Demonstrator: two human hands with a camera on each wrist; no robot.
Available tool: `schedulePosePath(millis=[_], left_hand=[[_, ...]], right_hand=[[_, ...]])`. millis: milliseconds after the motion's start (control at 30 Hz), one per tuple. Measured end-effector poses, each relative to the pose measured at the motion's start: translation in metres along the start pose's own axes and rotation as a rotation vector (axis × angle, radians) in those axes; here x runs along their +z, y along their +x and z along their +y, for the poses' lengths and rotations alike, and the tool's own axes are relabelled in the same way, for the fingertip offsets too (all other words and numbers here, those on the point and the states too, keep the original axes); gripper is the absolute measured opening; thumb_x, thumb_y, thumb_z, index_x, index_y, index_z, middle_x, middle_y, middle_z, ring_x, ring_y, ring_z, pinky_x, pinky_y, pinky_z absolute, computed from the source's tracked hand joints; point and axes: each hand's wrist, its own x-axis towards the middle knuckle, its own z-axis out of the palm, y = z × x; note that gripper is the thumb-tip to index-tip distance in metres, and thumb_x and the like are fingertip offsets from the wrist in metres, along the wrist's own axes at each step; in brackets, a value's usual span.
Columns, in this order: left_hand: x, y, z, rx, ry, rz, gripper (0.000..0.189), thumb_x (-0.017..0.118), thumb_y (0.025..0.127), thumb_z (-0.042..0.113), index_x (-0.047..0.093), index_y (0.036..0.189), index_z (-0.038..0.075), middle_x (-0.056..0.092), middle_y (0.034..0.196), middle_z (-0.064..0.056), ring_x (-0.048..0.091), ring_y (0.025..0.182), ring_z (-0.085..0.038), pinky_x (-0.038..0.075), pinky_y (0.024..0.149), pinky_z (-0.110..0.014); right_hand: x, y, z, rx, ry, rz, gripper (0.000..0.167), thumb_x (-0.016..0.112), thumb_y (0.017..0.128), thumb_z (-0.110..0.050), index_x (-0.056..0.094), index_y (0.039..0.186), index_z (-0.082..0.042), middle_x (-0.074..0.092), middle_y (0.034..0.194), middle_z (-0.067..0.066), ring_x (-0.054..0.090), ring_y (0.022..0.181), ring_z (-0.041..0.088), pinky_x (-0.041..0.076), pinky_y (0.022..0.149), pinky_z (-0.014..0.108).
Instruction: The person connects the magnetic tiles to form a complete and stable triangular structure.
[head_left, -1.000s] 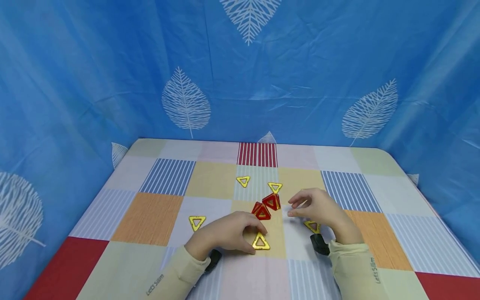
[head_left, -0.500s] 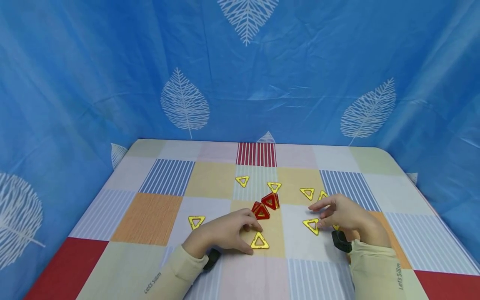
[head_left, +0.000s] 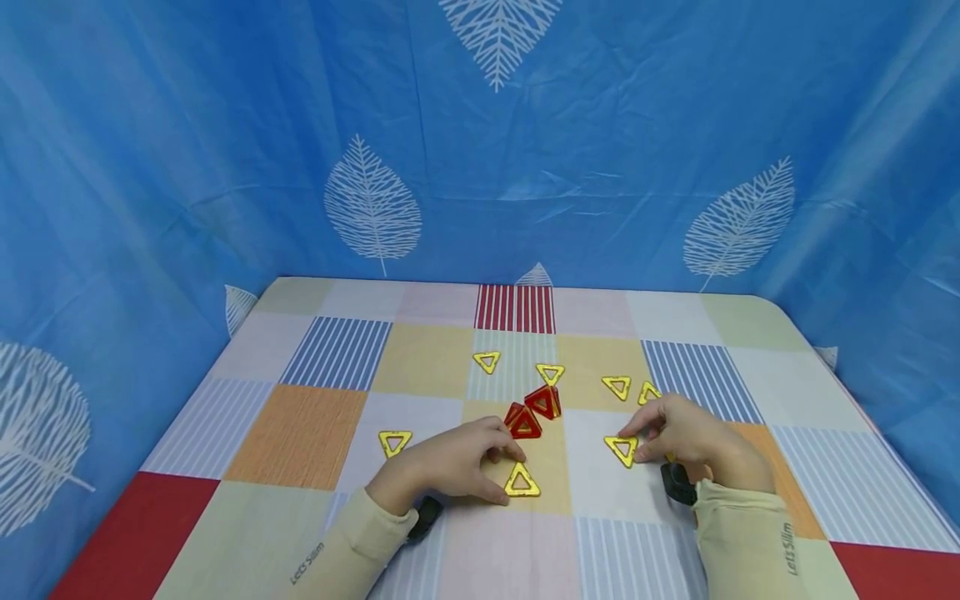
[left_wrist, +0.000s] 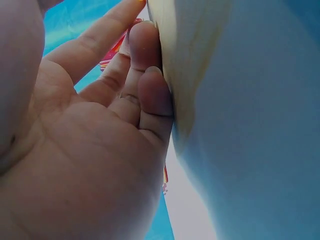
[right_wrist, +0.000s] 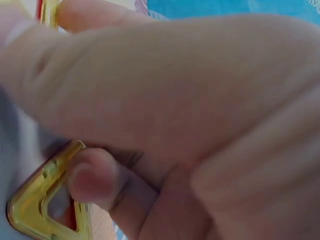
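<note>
My left hand (head_left: 468, 462) rests on the table, its thumb and index finger at two corners of a flat yellow triangular magnetic tile (head_left: 522, 492). In the left wrist view, the fingers (left_wrist: 145, 45) bend against the tabletop, and that tile is mostly out of sight. On the right, my right hand (head_left: 690, 433) pinches another yellow triangular tile (head_left: 613, 442) by its right side. A further yellow tile (right_wrist: 30, 205) lies under this hand, beside its lower fingers. Two small red-and-yellow pyramids (head_left: 522, 422) stand close together between the hands.
Loose yellow triangles lie about: one (head_left: 394, 434) left of the left hand, one (head_left: 487, 357) farther back, one (head_left: 550, 368) behind the pyramids, and others (head_left: 617, 380) beyond the right hand. The patchwork-covered table (head_left: 300, 433) ends at a blue curtain (head_left: 585, 167).
My right hand has moved rightward from beside the pyramids and taken hold of a yellow triangular tile. The left hand has stayed nearly in place around its tile.
</note>
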Motion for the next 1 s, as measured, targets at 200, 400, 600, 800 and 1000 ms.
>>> schedulePosePath(millis=[200, 400, 600, 800, 1000], left_hand=[[0.001, 0.000, 0.002, -0.009, 0.001, 0.001, 0.040, 0.087, 0.081, 0.023, 0.072, 0.117, 0.016, 0.052, 0.104, 0.011, 0.050, 0.094, -0.005, 0.045, 0.087, -0.023], [0.001, 0.000, 0.002, -0.005, 0.009, 0.005, 0.040, 0.087, 0.081, 0.023, 0.072, 0.117, 0.016, 0.052, 0.103, 0.011, 0.050, 0.092, -0.006, 0.045, 0.085, -0.022], [0.002, 0.000, 0.000, -0.007, 0.016, 0.005, 0.040, 0.087, 0.081, 0.024, 0.072, 0.118, 0.017, 0.052, 0.103, 0.011, 0.050, 0.092, -0.005, 0.045, 0.084, -0.022], [0.002, 0.001, 0.000, -0.015, 0.016, 0.007, 0.041, 0.086, 0.083, 0.026, 0.071, 0.120, 0.018, 0.052, 0.103, 0.011, 0.050, 0.092, -0.005, 0.044, 0.084, -0.023], [0.002, 0.001, 0.000, -0.013, 0.030, 0.012, 0.041, 0.084, 0.085, 0.026, 0.070, 0.122, 0.017, 0.052, 0.103, 0.011, 0.050, 0.092, -0.006, 0.044, 0.083, -0.022]], right_hand=[[0.004, 0.005, 0.002, -0.014, -0.071, 0.032, 0.022, 0.089, 0.074, -0.009, 0.079, 0.094, -0.007, 0.058, 0.075, 0.002, 0.046, 0.068, 0.019, 0.038, 0.056, 0.027], [0.006, 0.008, 0.001, -0.043, -0.072, 0.034, 0.024, 0.086, 0.078, -0.008, 0.076, 0.100, -0.005, 0.054, 0.074, 0.002, 0.046, 0.065, 0.019, 0.040, 0.055, 0.027], [0.008, 0.010, 0.000, -0.038, -0.054, 0.044, 0.031, 0.087, 0.075, -0.004, 0.075, 0.103, -0.002, 0.057, 0.085, 0.005, 0.048, 0.069, 0.021, 0.042, 0.056, 0.027], [0.008, 0.009, -0.004, -0.049, -0.094, 0.062, 0.023, 0.085, 0.080, -0.009, 0.077, 0.101, -0.007, 0.064, 0.090, 0.001, 0.055, 0.077, 0.020, 0.046, 0.062, 0.030], [0.010, 0.010, -0.015, -0.057, -0.070, 0.020, 0.024, 0.084, 0.082, -0.011, 0.077, 0.104, -0.007, 0.068, 0.087, 0.000, 0.059, 0.078, 0.019, 0.049, 0.066, 0.031]])
